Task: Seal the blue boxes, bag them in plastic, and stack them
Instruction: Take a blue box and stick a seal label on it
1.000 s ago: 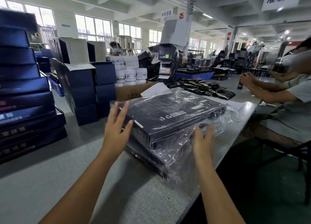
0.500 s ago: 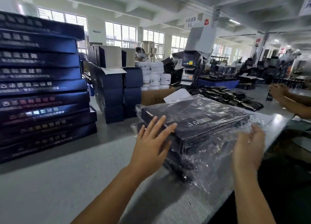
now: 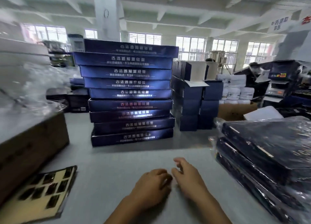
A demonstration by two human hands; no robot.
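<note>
Blue boxes (image 3: 129, 95) stand in a tall stack at the far middle of the grey table (image 3: 101, 164), and bagged boxes (image 3: 269, 156) lie piled in clear plastic at the right. Near the middle, the left hand (image 3: 151, 186) and right hand (image 3: 188, 180) sit side by side, fingers loosely curled, holding nothing. A brown carton (image 3: 30, 148) stands at the left

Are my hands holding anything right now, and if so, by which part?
Nothing is held. The left hand and the right hand sit side by side over the grey table, fingers loosely curled, clear of the bagged boxes.
</note>
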